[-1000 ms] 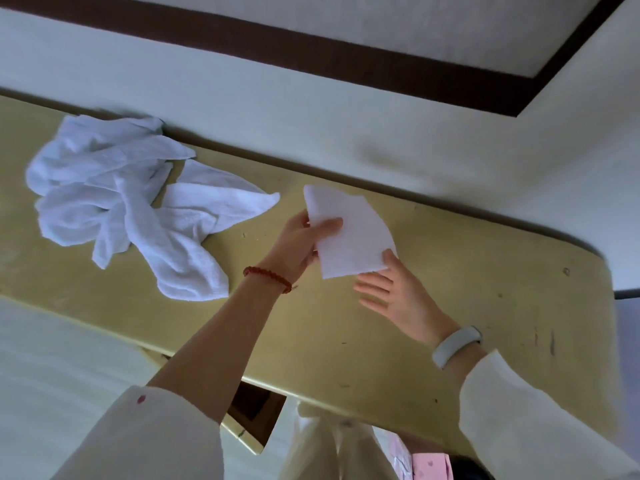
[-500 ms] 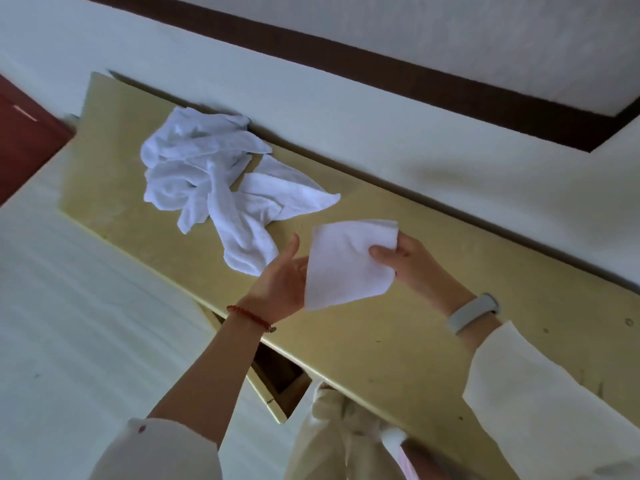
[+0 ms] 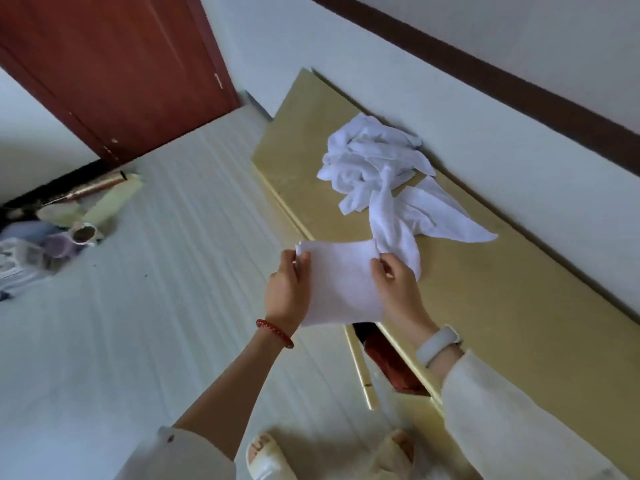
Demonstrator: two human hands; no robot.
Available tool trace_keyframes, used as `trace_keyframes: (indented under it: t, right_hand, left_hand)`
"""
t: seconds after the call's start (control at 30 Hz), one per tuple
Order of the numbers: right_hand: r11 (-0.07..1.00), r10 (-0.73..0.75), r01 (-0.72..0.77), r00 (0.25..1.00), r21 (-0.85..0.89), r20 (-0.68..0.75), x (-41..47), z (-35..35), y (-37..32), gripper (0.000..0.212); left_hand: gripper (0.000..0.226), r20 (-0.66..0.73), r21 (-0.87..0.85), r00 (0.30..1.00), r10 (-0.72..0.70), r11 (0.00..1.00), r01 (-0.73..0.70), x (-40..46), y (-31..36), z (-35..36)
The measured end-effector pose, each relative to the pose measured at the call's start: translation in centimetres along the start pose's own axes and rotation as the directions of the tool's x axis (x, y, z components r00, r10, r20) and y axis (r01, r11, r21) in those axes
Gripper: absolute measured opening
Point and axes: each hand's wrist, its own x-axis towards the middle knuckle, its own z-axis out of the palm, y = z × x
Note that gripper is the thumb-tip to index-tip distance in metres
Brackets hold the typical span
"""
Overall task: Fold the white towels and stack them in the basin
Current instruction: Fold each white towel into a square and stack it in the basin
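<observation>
Head view looks down on your two hands holding a folded white towel [image 3: 341,284] in the air, off the near edge of the yellow table [image 3: 502,306] and above the pale floor [image 3: 138,323]. Your left hand [image 3: 285,292] grips the towel's left edge — thumb in front, fingers wrapped behind the cloth near its top corner. Your right hand [image 3: 398,289] pinches the right edge near the upper right corner, fingers curled onto the fabric. Both hands are clamped on the same towel, one at each side, with the cloth stretched flat between them and hanging below your fingers.

On your left wrist sits a red bead bracelet [image 3: 275,332]; on your right wrist, a pale wristband [image 3: 438,344] just above the cream sleeve [image 3: 512,420].

Beyond your right hand lies a heap of unfolded white towels [image 3: 388,174] on the table top, close to the white wall [image 3: 450,109]; one loose tail of the heap trails down to just beside your right fingers. Whether it touches the held towel you cannot tell from here.

Under the table edge a dark red opening [image 3: 384,358] shows. A red-brown door [image 3: 114,71] stands at the far left, and a blurred cluster of rolls and containers [image 3: 62,223] rests on the floor below it. Your slippered feet [image 3: 266,459] show at the bottom. No basin can be made out in this view.
</observation>
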Motion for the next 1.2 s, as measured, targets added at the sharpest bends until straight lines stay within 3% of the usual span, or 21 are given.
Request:
trace_keyframes:
  t: [0.07,0.23,0.5,0.67,0.83,1.03,1.2]
  right_hand:
    - [0.985,-0.152,0.15,0.988,-0.087,-0.018,-1.0,5.2,-3.4,0.011]
    - [0.824,-0.479,0.46,0.877,-0.331,0.027,-4.7,20.0,-11.6,0.017]
    - [0.666,-0.676,0.721,0.692,-0.194,0.253,-11.1,44.5,-23.1,0.021]
    - [0.641,-0.661,0.762,0.609,-0.091,0.438,-11.2,57.0,-27.2,0.019]
    - [0.627,-0.659,0.779,0.516,0.021,0.547,-8.5,71.3,-32.3,0.02]
    - [0.712,-0.604,0.677,0.455,0.186,0.654,-5.5,88.6,-40.4,0.012]
    - [0.724,-0.585,0.627,0.338,0.287,0.737,-6.3,101.9,-45.7,0.004]
  left_hand:
    - [0.025,-0.091,0.063,0.996,0.02,0.998,-0.014,0.8,-2.5,-5.1]
    - [0.024,-0.292,0.192,0.956,0.039,0.981,0.018,2.3,-10.4,-20.3]
    - [0.025,-0.532,0.221,0.844,-0.066,0.952,0.213,2.8,-23.8,-43.3]
    - [0.025,-0.574,0.222,0.805,-0.151,0.918,0.33,5.2,-31.1,-52.1]
    - [0.019,-0.677,0.2,0.716,-0.17,0.894,0.401,11.4,-38.3,-61.7]
    - [0.027,-0.739,-0.182,0.551,-0.388,0.902,0.392,20.7,-45.7,-74.8]
    - [0.028,-0.74,-0.297,0.455,-0.496,0.847,0.441,24.6,-52.2,-84.6]
